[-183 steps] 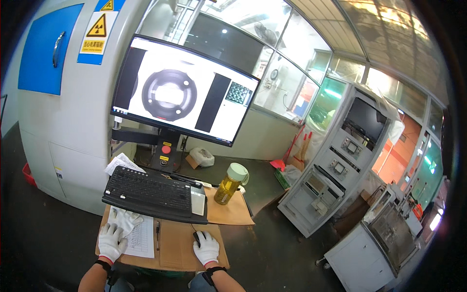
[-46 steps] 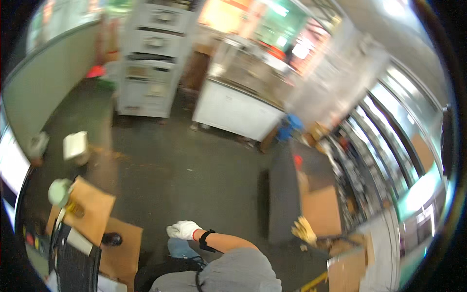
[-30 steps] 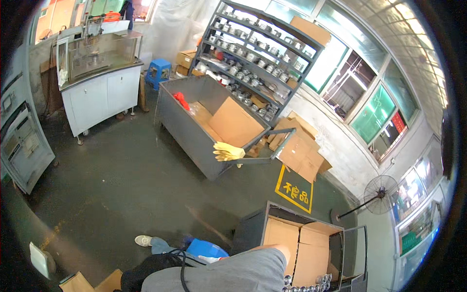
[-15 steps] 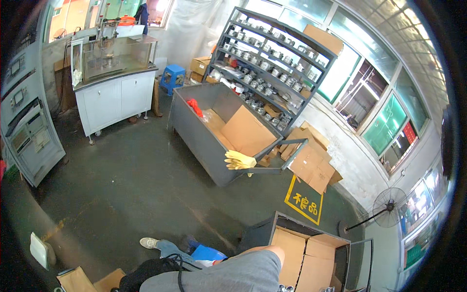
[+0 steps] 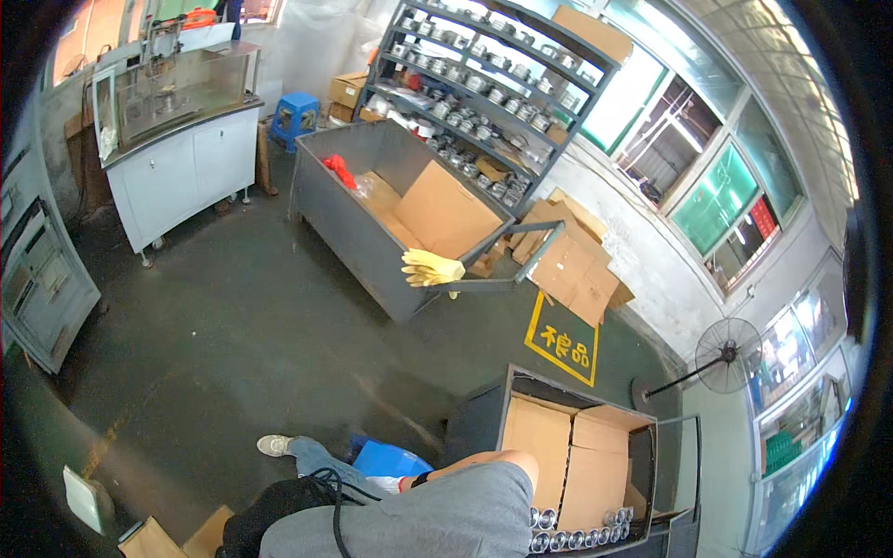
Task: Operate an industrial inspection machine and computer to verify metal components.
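Observation:
My right arm, in a grey short sleeve (image 5: 456,507), bends at the elbow. Its forearm reaches left, with a black band (image 5: 421,479) at the wrist. A little of my right hand (image 5: 387,484) shows, in a white glove with a red cuff; its fingers are hidden. It is nearest to a blue plastic object (image 5: 389,458), whose kind I cannot make out. Whether they touch cannot be seen. My left hand is out of view. Close to my right elbow, round metal parts (image 5: 577,539) stand in rows in a cardboard-lined metal bin (image 5: 535,423).
A larger dark metal bin (image 5: 344,251) stands ahead, with yellow gloves (image 5: 433,268) over its edge. Beyond it are a blue stool (image 5: 294,121) and a shelf (image 5: 437,74) of metal parts. A fan (image 5: 728,353) stands right, a white cabinet (image 5: 186,177) left.
The view has tilted down and turned slightly, so the room sits higher and further left. More metal parts in the near bin show, and the wristband and glove cuff have come into sight.

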`<state>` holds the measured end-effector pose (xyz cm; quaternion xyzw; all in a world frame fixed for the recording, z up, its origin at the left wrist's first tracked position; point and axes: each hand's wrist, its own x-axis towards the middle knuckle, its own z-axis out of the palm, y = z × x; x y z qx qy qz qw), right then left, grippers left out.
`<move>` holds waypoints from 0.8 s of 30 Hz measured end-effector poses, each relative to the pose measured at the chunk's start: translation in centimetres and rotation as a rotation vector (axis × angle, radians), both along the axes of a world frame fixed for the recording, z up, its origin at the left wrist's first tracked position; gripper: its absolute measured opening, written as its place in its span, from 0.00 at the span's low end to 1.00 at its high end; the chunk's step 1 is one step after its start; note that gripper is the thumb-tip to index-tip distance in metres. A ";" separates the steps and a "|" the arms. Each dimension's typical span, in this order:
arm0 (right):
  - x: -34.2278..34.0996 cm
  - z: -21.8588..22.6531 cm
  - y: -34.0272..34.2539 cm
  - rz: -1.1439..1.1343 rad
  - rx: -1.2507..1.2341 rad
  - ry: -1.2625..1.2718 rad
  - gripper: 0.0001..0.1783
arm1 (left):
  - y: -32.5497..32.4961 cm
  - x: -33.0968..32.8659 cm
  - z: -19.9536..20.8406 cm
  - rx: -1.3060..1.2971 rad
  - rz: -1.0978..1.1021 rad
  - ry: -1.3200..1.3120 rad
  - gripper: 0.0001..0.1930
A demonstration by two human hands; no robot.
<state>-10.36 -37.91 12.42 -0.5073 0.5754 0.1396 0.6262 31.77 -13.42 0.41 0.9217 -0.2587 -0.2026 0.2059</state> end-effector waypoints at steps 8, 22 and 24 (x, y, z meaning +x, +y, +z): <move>0.5 0.1 -1.1 0.104 0.006 0.012 0.43 | 1.3 -1.6 -0.7 0.034 0.042 0.054 0.24; 28.4 0.8 -20.9 1.416 -0.979 -0.029 0.24 | 12.9 -25.5 -7.4 -0.056 0.180 0.103 0.19; 35.2 0.8 -17.9 1.428 -1.094 -0.321 0.21 | 7.9 -22.6 5.6 -0.209 0.935 0.498 0.13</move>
